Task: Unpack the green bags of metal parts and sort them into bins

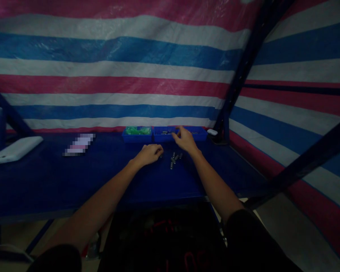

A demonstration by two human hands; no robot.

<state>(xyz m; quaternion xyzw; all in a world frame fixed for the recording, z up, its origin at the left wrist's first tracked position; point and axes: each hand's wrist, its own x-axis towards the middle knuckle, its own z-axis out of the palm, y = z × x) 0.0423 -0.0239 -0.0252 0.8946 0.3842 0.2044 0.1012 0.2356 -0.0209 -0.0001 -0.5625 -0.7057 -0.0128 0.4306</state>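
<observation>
My right hand (184, 139) reaches over the front wall of the middle blue bin (158, 139), thumb and forefinger apart, with nothing visible between them. Small metal pieces (166, 132) lie inside that bin. To the left, my left hand (150, 154) rests low over the blue tabletop (147, 183) with its fingers curled together. A tiny glint shows under its fingertips, too small to name. Between and in front of both hands, several short metal cylinders (172, 161) lie loosely grouped on the table.
A blue bin (137, 139) with green contents stands left of the middle one, and another (198, 136) joins it on the right. A small white object (212, 132) sits by the rack post. Further left lie a pixelated phone (79, 144) and a white device (18, 149). Striped sheeting hangs behind.
</observation>
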